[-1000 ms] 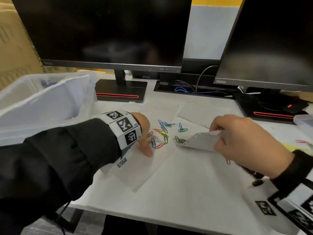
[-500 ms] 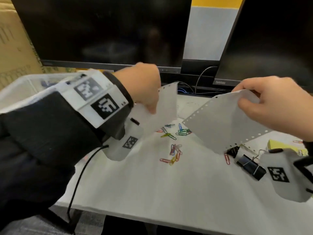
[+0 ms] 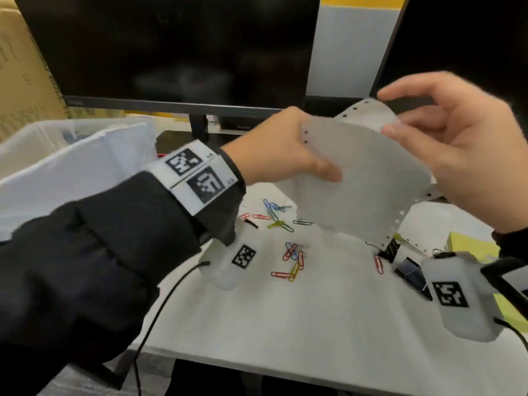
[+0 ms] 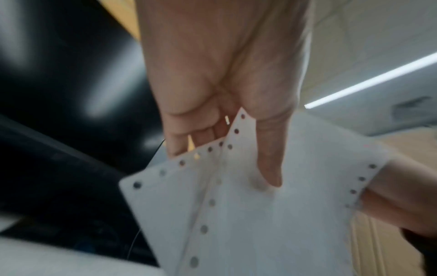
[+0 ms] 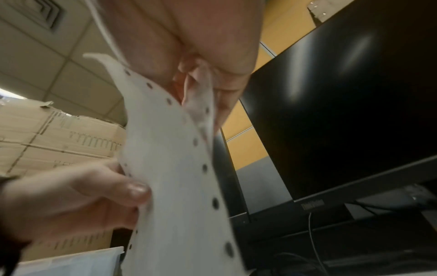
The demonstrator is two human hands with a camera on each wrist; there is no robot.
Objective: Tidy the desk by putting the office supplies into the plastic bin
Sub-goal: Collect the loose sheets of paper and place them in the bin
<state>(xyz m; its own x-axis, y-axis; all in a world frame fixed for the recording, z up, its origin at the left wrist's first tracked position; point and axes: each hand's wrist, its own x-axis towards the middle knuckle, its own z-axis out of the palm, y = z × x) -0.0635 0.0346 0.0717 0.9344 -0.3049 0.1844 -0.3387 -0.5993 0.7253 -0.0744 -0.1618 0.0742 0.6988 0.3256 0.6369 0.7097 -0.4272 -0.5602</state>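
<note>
Pinching white hole-punched paper sheets (image 3: 360,178) between my left hand (image 3: 281,147) and right hand (image 3: 457,144) above the scattered coloured paperclips (image 3: 291,255), I judge they next go left into the translucent plastic bin (image 3: 71,144).

Two dark monitors (image 3: 171,47) stand behind cardboard boxes (image 5: 59,134).
</note>
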